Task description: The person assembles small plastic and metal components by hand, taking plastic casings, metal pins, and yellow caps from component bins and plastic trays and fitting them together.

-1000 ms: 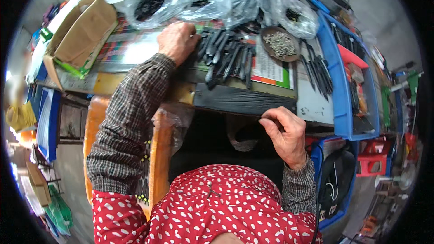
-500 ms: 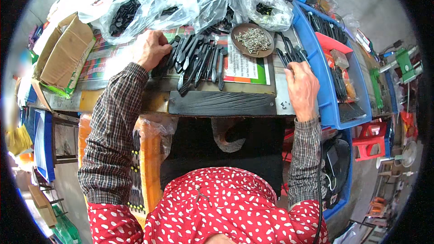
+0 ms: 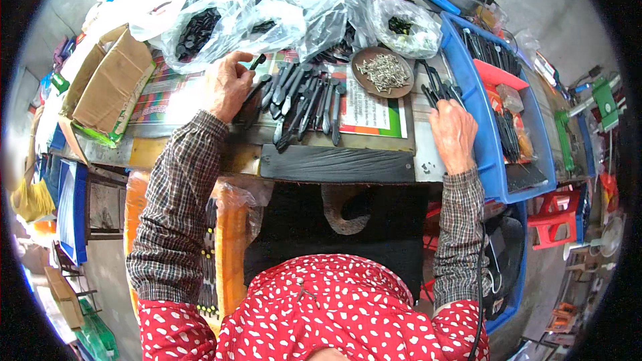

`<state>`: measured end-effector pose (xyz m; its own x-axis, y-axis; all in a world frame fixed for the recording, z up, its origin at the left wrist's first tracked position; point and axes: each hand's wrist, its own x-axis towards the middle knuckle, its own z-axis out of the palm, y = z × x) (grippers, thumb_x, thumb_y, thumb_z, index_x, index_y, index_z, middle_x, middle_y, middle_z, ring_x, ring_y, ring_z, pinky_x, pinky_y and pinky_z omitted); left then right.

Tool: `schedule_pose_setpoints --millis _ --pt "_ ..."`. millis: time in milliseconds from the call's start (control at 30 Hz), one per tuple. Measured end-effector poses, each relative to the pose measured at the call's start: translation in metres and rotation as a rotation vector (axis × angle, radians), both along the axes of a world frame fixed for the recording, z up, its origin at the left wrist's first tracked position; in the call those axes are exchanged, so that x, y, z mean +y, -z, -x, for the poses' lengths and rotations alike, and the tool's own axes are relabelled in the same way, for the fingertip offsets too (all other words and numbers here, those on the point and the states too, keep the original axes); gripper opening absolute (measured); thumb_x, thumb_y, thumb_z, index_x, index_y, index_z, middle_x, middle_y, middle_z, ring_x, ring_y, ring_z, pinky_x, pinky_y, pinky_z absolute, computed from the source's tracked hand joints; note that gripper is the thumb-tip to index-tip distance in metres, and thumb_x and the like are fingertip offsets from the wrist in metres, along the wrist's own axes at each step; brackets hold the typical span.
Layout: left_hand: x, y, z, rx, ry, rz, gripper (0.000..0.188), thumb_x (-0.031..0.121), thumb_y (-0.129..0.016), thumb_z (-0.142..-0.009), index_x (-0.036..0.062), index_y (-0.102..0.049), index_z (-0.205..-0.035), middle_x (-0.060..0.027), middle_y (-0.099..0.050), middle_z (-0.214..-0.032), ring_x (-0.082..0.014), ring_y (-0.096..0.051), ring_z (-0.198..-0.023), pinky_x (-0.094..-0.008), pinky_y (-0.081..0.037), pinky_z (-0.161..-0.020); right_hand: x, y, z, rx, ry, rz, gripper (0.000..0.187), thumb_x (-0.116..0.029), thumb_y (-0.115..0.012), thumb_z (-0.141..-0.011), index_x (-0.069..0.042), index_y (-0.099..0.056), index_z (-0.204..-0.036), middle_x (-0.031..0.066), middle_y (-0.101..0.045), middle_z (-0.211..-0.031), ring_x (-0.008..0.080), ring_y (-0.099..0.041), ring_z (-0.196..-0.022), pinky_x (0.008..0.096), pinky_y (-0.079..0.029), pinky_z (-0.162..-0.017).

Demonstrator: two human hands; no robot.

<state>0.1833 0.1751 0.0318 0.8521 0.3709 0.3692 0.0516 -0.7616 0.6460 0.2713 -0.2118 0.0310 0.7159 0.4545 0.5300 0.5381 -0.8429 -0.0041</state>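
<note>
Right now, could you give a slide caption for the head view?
Left hand holds a black piece, right hand at more black parts beside a blue tray.

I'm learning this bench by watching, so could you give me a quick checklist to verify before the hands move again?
1. Left hand has a piece: ok, a short black piece sticks out at its fingertips.
2. Right hand at the side pile: ok, its fingertips are at the near end of the black parts.
3. Right hand's grip: cannot tell, its fingertips are hard to make out against the parts.
4. Screws contained: ok, heaped in the brown bowl.
5. Middle pile in neat rows: not ok, the black parts overlap at differing angles.
</note>
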Motion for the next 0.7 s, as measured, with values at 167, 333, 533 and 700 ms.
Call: schedule_pose_setpoints --millis 167,333,533,700 --pt "0.006 -0.003 0.005 -0.007 -0.086 -0.066 0.025 0.011 -0.062 -0.080 0.0041 -0.063 -0.104 -0.0045 -0.062 -0.069 -0.0091 -0.055 -0.060 -0.0257 -0.045 -0.059 0.002 -0.002 0.009 -0.006 0.071 -0.082 0.011 -0.014 -0.062 -0.078 -0.003 -0.059 -0.079 0.0147 -0.055 -0.078 0.0346 -0.057 -0.074 0.0455 -0.045 -0.065" --pt "0.029 0.009 0.007 -0.127 -0.158 0.018 0.019 0.012 -0.058 -0.078 0.0057 -0.065 -0.095 -0.0119 -0.062 -0.069 -0.0239 -0.061 -0.064 -0.0352 -0.047 -0.063 0.006 -0.011 0.018 0.085 0.106 -0.302 0.011 -0.013 -0.061 -0.081 -0.002 -0.061 -0.083 0.0127 -0.057 -0.079 0.0326 -0.057 -0.072 0.0402 -0.044 -0.064" --pt "0.047 0.001 -0.001 -0.157 -0.210 0.021 0.019 0.011 -0.060 -0.075 0.0031 -0.064 -0.092 -0.0121 -0.065 -0.074 -0.0251 -0.063 -0.067 -0.0343 -0.049 -0.066 0.013 -0.008 0.023 0.339 -0.050 -0.695 0.011 -0.004 -0.063 -0.080 0.004 -0.057 -0.084 0.0019 -0.053 -0.070 0.0067 -0.043 -0.060 0.0236 -0.038 -0.053" --pt "0.053 -0.010 -0.030 -0.073 -0.151 -0.196 0.019 0.016 -0.066 -0.073 0.0042 -0.067 -0.087 -0.0151 -0.066 -0.078 -0.0297 -0.065 -0.074 -0.0375 -0.050 -0.069 0.038 -0.019 0.038 0.589 -0.199 -0.914 0.010 -0.003 -0.060 -0.084 0.003 -0.055 -0.089 -0.0015 -0.052 -0.077 0.0028 -0.044 -0.066 0.0191 -0.038 -0.058"
